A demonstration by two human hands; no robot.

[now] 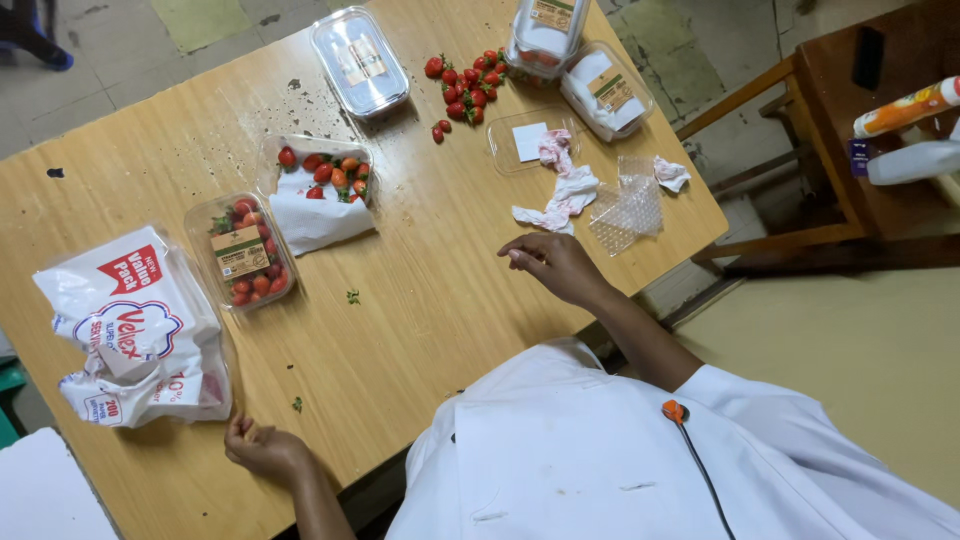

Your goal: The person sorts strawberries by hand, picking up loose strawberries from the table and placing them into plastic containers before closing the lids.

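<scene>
1. Resting on the worktop [420, 300], both hands: right hand [552, 265] lying palm down with fingers loosely curled and holding nothing, just below the crumpled stained tissues [560, 195]; left hand [262, 447] sitting at the near edge, fingers curled inward, empty, just beside the bag of paper napkins [135, 330].
2. Spreading under everything, the pale wooden worktop, speckled with dark crumbs and a few green leaf bits.
3. Lying at the left side, the white plastic napkin bag, crumpled and bulging.
4. Sitting right of the bag, a clear punnet of strawberries [243, 252] with a label on its lid.
5. Standing just beyond it, an open tray of strawberries [322, 180], partly draped with a white paper sheet.
6. Waiting at the far edge, a closed empty clear punnet [360, 62].
7. Stacking at the far right corner, two more clear punnets [570, 50], one tilted against the other.
8. Lying near them, a loose heap of strawberries [468, 85] directly on the wood.
9. Lying beside the tissues, an empty clear lid [525, 140] and a piece of bubble wrap [628, 208].
10. Standing well apart on the right, a wooden side table [850, 120] carrying bottles.
</scene>
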